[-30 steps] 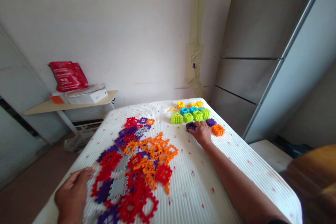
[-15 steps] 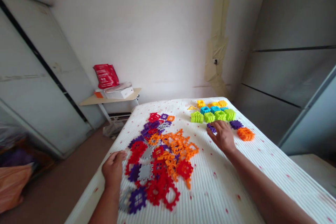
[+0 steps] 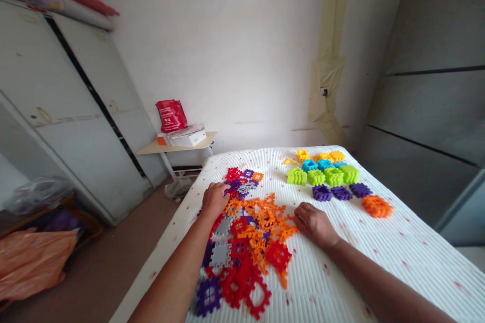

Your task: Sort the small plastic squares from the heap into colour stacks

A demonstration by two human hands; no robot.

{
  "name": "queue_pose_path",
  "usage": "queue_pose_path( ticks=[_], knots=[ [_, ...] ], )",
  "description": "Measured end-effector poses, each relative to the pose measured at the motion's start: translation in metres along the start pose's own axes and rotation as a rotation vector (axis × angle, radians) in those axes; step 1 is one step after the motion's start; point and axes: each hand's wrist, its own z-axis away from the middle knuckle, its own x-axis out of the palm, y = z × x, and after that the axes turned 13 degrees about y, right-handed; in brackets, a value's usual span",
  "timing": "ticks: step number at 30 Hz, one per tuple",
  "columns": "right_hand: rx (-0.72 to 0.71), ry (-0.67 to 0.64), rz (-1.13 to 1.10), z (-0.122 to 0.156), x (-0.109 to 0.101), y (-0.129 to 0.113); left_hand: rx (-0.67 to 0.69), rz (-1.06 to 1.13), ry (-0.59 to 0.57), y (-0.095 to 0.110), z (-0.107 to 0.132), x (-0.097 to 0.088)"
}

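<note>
A loose pile of flat interlocking plastic pieces (image 3: 250, 234), red, orange, purple and grey, lies on a white ribbed mattress (image 3: 341, 262). My left hand (image 3: 214, 199) reaches over the far left of the pile, fingers curled down onto purple pieces (image 3: 237, 185). My right hand (image 3: 314, 222) rests at the pile's right edge, fingers bent against orange pieces (image 3: 278, 219). What either hand grips is hidden. Beyond them stand built cubes: a green row (image 3: 322, 176), three purple ones (image 3: 341, 192), an orange one (image 3: 377, 206), and blue (image 3: 318, 164) and yellow ones (image 3: 318, 155) behind.
A small side table (image 3: 178, 149) against the far wall carries a red bag (image 3: 171, 115) and a white box. A grey wardrobe (image 3: 56, 126) stands at left, with an orange bag (image 3: 30, 262) on the floor. A grey panelled wall (image 3: 435, 111) runs along the right.
My right hand left a purple cube by the green row and drew back to the orange pieces. My left hand moved forward to the pile's far side. The view swung left.
</note>
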Motion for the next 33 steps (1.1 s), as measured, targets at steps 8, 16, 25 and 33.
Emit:
queue_pose_path(
  ticks=[8,16,25,33],
  knots=[
    [0.022,-0.032,0.059,-0.004,-0.001,-0.004,0.024,-0.205,-0.121,0.016,-0.013,0.034],
    [0.075,-0.087,0.034,-0.005,0.000,-0.002,0.030,-0.166,-0.082,0.035,-0.013,0.020],
    [0.170,-0.063,-0.017,-0.006,-0.003,-0.001,-0.371,0.604,-0.054,0.065,0.046,-0.003],
    [0.276,-0.004,-0.185,-0.004,-0.007,0.002,-0.584,0.964,0.088,0.103,0.074,-0.005]
  ],
)
